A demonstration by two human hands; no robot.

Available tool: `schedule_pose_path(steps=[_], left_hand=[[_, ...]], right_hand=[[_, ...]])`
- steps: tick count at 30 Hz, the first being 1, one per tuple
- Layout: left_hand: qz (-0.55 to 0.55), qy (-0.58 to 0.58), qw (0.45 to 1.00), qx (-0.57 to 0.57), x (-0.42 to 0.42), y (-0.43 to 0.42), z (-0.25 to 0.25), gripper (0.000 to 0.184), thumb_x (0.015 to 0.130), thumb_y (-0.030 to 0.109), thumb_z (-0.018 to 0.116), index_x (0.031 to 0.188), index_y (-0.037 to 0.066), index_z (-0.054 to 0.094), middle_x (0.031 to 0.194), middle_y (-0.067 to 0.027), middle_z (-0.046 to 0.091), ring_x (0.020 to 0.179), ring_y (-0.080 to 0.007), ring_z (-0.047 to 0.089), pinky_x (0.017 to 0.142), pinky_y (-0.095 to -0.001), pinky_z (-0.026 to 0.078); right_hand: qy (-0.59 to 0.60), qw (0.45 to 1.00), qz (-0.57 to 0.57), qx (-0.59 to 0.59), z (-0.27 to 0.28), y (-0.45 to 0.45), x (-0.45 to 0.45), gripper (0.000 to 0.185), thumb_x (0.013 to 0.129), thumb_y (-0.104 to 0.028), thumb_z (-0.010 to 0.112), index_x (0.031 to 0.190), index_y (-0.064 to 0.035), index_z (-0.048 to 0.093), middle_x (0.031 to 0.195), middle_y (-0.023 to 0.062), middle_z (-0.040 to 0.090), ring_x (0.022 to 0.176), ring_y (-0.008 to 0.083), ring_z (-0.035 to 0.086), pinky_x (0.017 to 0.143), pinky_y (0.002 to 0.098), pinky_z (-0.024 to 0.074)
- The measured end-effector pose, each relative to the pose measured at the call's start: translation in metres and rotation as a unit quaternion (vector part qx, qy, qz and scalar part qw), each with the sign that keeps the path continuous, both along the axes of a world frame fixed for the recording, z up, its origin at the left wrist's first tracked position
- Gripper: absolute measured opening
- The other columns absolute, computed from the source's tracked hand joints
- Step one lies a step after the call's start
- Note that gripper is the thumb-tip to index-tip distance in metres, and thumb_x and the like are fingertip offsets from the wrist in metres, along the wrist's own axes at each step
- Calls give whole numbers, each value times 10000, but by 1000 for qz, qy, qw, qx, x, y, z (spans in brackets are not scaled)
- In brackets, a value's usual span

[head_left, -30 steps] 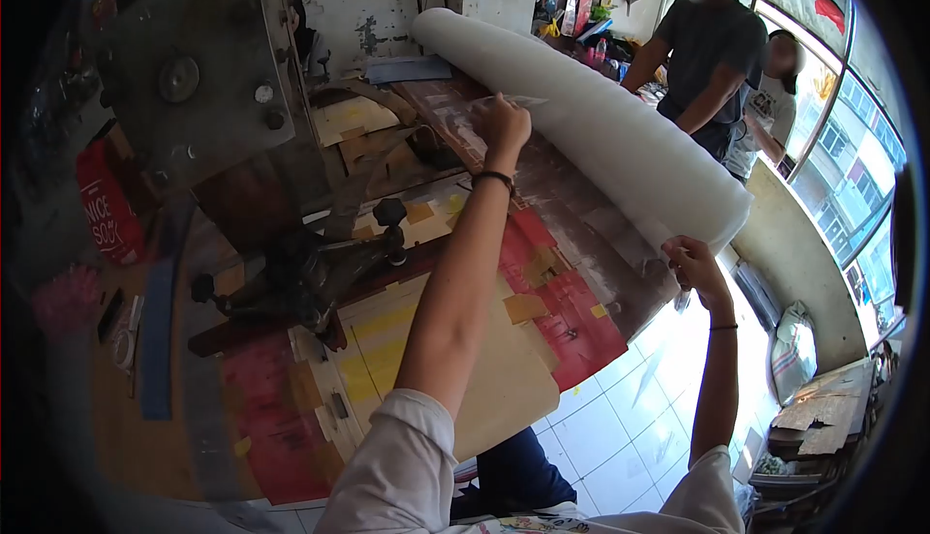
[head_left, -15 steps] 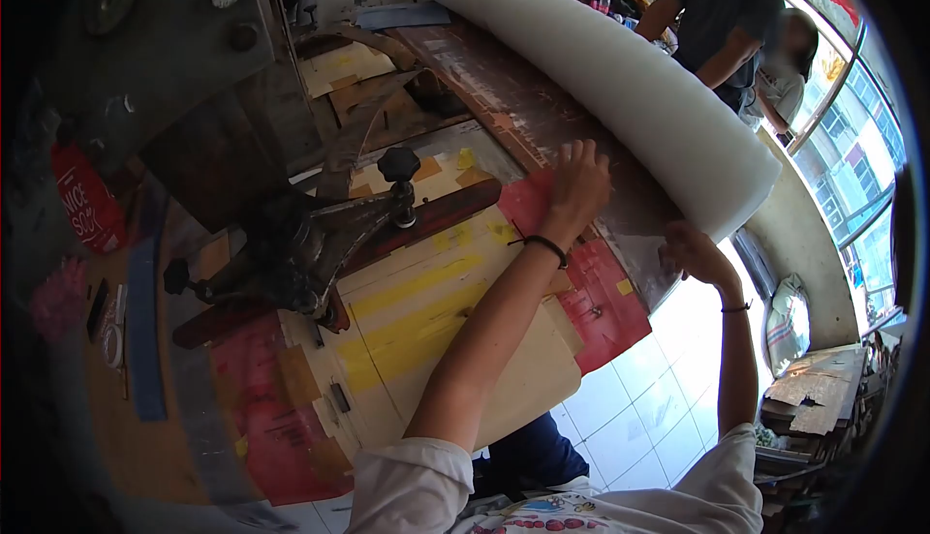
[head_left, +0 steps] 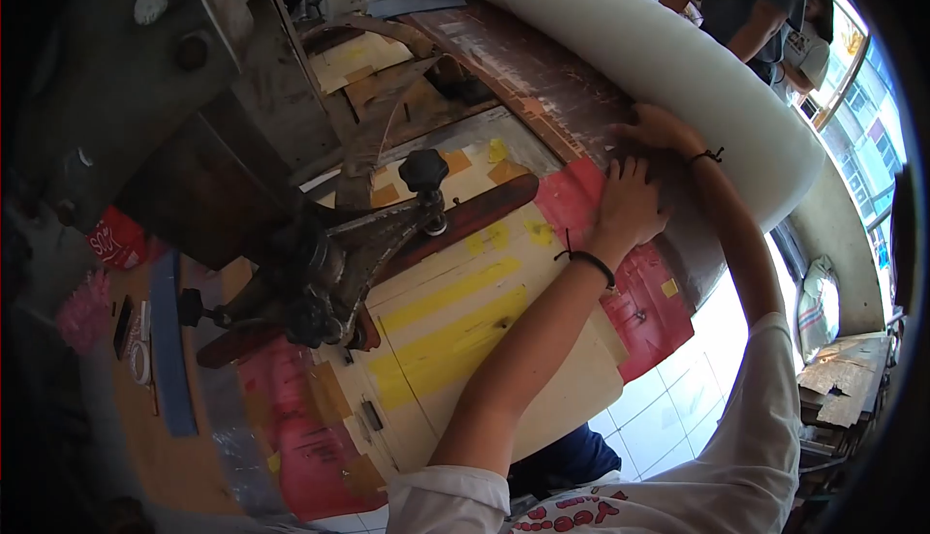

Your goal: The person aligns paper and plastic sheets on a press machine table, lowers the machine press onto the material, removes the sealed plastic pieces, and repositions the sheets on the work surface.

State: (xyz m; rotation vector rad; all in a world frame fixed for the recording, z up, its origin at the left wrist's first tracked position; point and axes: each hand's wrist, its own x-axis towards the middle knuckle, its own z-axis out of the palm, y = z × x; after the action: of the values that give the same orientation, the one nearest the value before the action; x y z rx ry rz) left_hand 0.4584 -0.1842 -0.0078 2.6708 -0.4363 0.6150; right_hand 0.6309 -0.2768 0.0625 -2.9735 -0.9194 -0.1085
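My left hand (head_left: 632, 207) lies palm down where the red sheet (head_left: 647, 311) meets the dark brown board (head_left: 693, 244). Its fingers are loosely bent and apart, with nothing seen in them. Further up, my right hand (head_left: 668, 131) reaches over the brown board beside the thick white roll (head_left: 620, 40). The fingers point left, spread over the board; I cannot tell whether they press on it. A cream panel with yellow strips (head_left: 465, 311) lies under my left forearm. Left of it stands a dark metal arm with a black knob (head_left: 423, 171) and a reddish bar (head_left: 484, 213).
A large grey machine body (head_left: 223, 127) rises at the left. Beside it are a blue strip (head_left: 172, 350) and a roll of tape (head_left: 140, 362) on a wooden top. Two people stand behind the white roll. A white sack (head_left: 820, 302) and stacked boards (head_left: 843, 379) are at the right.
My right hand has moved from the white roll's near end up and left over the brown board. My left hand has shifted slightly toward me on the board's edge. The camera view has turned.
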Motion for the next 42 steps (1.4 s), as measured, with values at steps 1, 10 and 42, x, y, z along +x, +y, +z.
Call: schedule_pose_path(steps=[1, 10, 42], left_hand=[[5, -5, 1000, 1, -1, 1, 0, 578, 953, 524, 626, 1273, 51, 714, 1363, -201, 572, 1332, -355, 471, 1177, -553, 317], [-7, -19, 1000, -24, -1, -1, -2, 537, 950, 465, 646, 1291, 53, 693, 1342, -189, 582, 1328, -360, 476, 1167, -565, 330], [-52, -71, 941, -328, 14, -26, -61, 617, 989, 375, 626, 1438, -43, 554, 1562, -321, 417, 1445, -488, 412, 1230, -523, 330]], right_hand=[[46, 998, -12, -32, 10, 6, -1, 808, 914, -671, 670, 1050, 124, 728, 956, 279, 749, 918, 399, 734, 870, 472, 534], [75, 992, 34, -93, 41, 36, 2, 560, 912, -567, 710, 978, -18, 795, 863, 156, 769, 845, 321, 745, 842, 442, 553], [-43, 975, -14, 220, -33, 237, 178, 441, 961, -303, 718, 1324, -56, 671, 1258, 198, 730, 1202, 349, 685, 1015, 445, 530]])
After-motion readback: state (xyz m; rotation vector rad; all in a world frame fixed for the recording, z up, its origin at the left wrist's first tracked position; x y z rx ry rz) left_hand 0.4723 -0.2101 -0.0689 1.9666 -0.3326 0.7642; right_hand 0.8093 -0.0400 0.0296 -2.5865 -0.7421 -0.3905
